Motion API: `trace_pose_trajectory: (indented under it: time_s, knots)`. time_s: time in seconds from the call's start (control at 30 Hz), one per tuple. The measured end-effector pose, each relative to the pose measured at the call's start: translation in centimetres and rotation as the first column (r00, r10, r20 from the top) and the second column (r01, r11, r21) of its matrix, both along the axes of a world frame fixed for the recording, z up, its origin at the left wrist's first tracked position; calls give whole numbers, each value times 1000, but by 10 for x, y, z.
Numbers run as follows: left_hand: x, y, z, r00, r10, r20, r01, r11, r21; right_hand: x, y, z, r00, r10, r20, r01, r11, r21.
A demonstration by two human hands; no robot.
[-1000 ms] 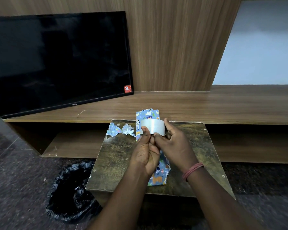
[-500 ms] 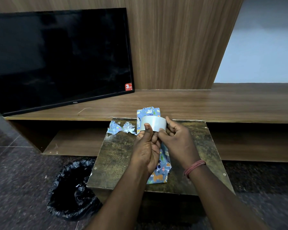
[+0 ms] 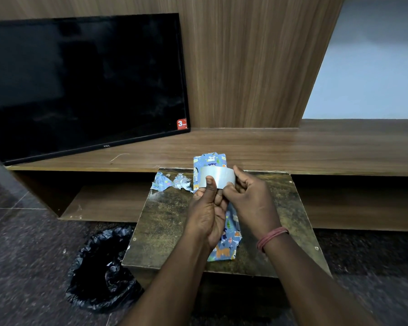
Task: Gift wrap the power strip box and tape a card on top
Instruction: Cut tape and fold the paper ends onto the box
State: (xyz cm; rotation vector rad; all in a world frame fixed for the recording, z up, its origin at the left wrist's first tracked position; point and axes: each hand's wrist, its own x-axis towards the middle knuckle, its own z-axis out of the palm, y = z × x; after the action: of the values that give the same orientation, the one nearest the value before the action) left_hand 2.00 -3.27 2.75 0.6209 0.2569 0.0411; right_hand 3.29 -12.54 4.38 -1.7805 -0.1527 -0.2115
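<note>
Over wrapped box (image 3: 224,241) | both hands grip tape roll (image 3: 218,176)

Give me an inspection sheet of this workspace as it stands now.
Surface: small dark worn table, in front of a low wooden shelf unit.
Job's things: wrapped box in blue animal-print paper lies on the table; tape roll held above it. No card seen.
Clutter: torn wrapping scraps at the table's far left edge.
Grips: left hand and right hand both hold the tape roll.
Cables: nothing seen.
Surroundings: TV on the shelf, black bin bag on the floor.
</note>
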Motion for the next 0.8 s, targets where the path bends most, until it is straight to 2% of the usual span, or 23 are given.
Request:
trace_pose_trajectory:
  time_s: [0.17, 0.33, 0.5, 0.67, 0.8]
  knots:
    - [1, 2, 0, 999, 34, -8, -34, 999, -24, 1, -5, -1, 997, 24, 76, -17, 995, -99]
    - [5, 6, -2, 999, 15, 30, -14, 999, -39, -1, -5, 4, 992, 122, -36, -120, 991, 55]
    - [5, 3, -6, 1000, 8, 22, -8, 1000, -14, -3, 1, 4, 994, 111, -19, -107, 983, 150]
    - [5, 3, -6, 999, 24, 31, -23, 1000, -20, -3, 6, 3, 999, 16, 49, -18, 999, 43]
    - [4, 2, -6, 999, 22, 34, -23, 999, 27, -1, 8, 1, 998, 3, 56, -6, 998, 60]
